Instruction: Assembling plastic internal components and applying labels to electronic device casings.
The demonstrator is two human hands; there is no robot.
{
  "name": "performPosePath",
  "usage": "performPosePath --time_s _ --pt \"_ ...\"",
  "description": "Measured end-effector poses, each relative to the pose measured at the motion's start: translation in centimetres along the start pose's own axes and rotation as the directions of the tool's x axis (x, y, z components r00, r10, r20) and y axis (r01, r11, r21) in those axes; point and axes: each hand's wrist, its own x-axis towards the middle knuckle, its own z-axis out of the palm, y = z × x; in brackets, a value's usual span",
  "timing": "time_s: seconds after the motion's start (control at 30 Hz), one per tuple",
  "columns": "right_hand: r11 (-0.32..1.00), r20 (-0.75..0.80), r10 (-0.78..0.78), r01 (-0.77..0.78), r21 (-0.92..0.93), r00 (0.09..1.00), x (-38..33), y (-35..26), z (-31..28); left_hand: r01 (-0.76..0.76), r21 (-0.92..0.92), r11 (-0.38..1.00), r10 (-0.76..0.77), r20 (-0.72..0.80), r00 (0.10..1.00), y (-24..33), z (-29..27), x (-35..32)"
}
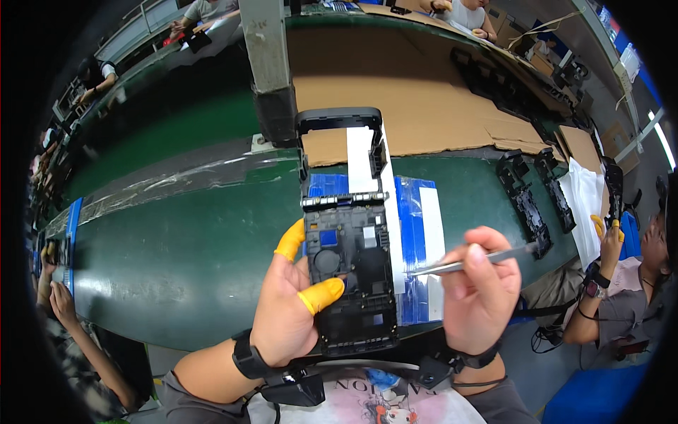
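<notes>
My left hand (289,304) is closed on a black plastic housing (353,261), its thumb and a finger in yellow finger cots. The housing has a flat body with small blue and pale patches and an open frame rising at its far end. In my right hand (484,290) a pair of metal tweezers (466,264) is pinched, tips pointing left, just right of the housing. Whether the tips hold anything is too small to tell. Under the housing lie a blue sheet (413,247) and white strips (432,244).
More black housings (526,205) lie on the green table (198,261) to the right. Brown cardboard (402,92) covers the far side, beside a grey post (268,63). Co-workers sit on both sides; one (628,283) at right holds a black part.
</notes>
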Motion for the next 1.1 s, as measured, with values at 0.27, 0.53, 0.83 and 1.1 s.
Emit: performPosePath --time_s 0.27,0.53,0.83,1.1 --pt "0.976 -0.134 -0.206 0.195 -0.093 0.969 -0.3 -3.2 -6.5 0.235 -0.057 0.97 -0.227 0.127 0.966 -0.9 -3.5 -7.1" --pt "0.94 -0.278 -0.337 0.305 -0.154 0.899 -0.1 -6.3 -12.1 -0.247 0.148 0.958 0.268 -0.142 0.953 10.8 -8.9 -0.8" --pt "0.942 -0.379 -0.322 0.256 -0.217 0.868 -1.5 -7.0 -12.8 0.024 0.962 0.273 0.58 -0.184 0.794 18.2 -17.7 14.5" --pt "0.964 -0.408 -0.257 0.199 -0.179 0.876 -1.6 -7.1 -13.8 -0.366 0.885 -0.287 -0.175 0.328 0.929 3.7 2.3 11.2"
